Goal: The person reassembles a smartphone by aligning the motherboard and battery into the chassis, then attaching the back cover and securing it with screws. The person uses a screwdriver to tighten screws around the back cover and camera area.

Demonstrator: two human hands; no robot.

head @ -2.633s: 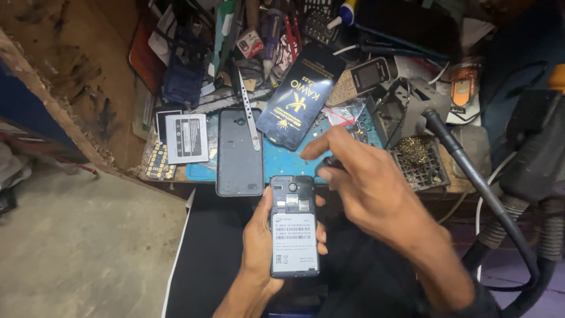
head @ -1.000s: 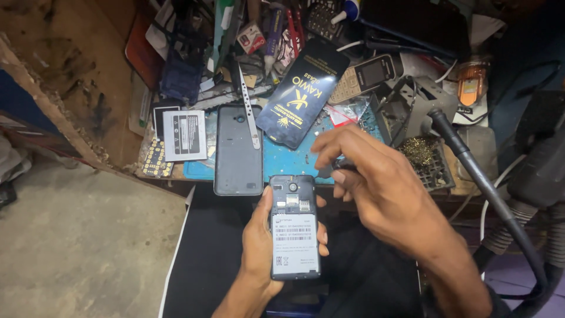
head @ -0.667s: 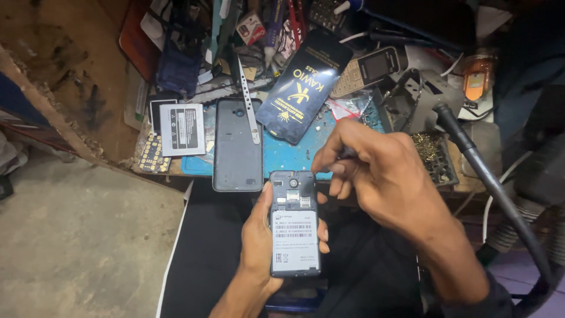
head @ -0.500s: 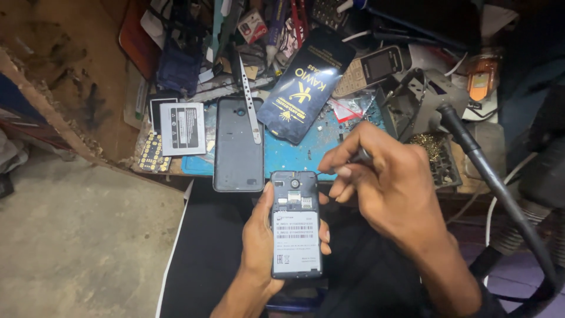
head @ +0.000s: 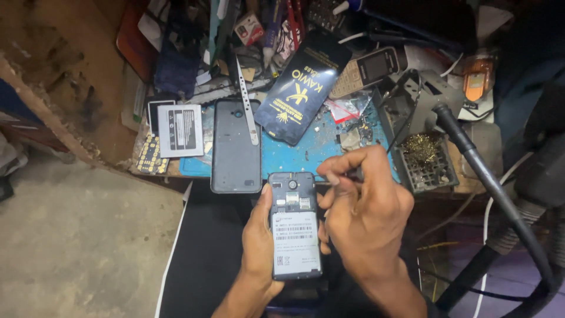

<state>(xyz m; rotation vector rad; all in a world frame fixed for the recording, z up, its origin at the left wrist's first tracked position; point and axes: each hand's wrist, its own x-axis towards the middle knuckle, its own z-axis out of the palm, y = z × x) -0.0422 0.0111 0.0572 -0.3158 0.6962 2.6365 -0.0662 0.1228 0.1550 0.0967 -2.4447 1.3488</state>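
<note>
My left hand [head: 259,241] grips an open black phone [head: 295,227] from its left side. The phone's back cover is off, and a white label and the camera show. My right hand [head: 368,212] hovers just right of the phone's top, fingers curled and pinched on a thin dark tool [head: 353,172] that is mostly hidden. The removed dark grey back cover [head: 236,146] lies on the blue mat [head: 306,154] just above the phone. A white-labelled battery [head: 179,131] lies to its left.
A black phone-shaped packet with gold print [head: 303,88] lies on the cluttered bench, beside a keypad phone [head: 368,69], a metal strip [head: 247,101] and a soldering stand with brass wool [head: 424,156]. A thick black hose [head: 500,200] runs down the right. Grey floor [head: 76,247] lies left.
My right hand has drawn back from over the mat to beside the phone's top, fingers now curled around a thin tool. The left hand keeps holding the phone still.
</note>
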